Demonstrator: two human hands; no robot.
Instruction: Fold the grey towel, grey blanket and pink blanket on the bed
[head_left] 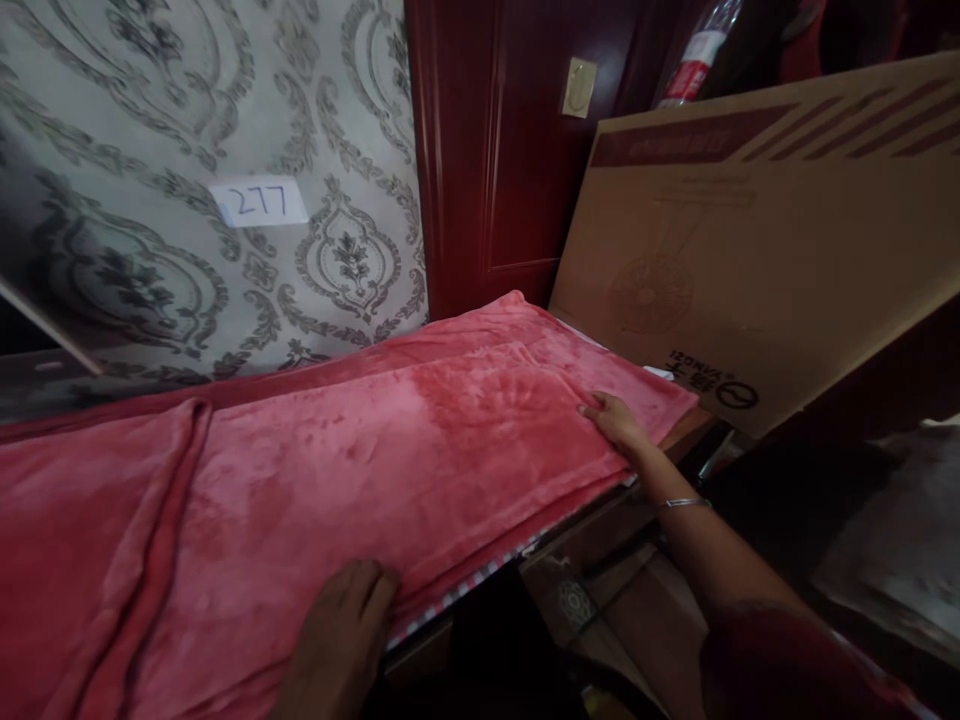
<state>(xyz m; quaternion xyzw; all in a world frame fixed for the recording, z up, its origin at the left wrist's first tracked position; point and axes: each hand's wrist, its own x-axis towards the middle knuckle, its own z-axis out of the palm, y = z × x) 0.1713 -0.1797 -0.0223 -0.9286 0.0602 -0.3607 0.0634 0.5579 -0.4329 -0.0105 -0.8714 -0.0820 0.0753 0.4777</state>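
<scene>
A plush coral-red blanket [360, 450] lies folded in long layers on a narrow raised surface. My right hand [621, 425] is at the right end of its upper layer, with thumb and fingers closed on the fold's edge; a thin bracelet circles that wrist. Along the near edge, my left hand [341, 625] rests with its fingers curled together on the cloth, and its thumb is hidden. At the left, another section of the blanket is folded back, making a thick double edge. Checked cloth [457, 592] shows under the near side.
Behind stand a patterned grey wall with a paper label [259, 202] reading 277 and a dark red panel [517, 150] with a switch [579, 87]. A large cardboard box [750, 220] leans at the right, a plastic bottle [697, 55] behind it. Another box [600, 610] sits below.
</scene>
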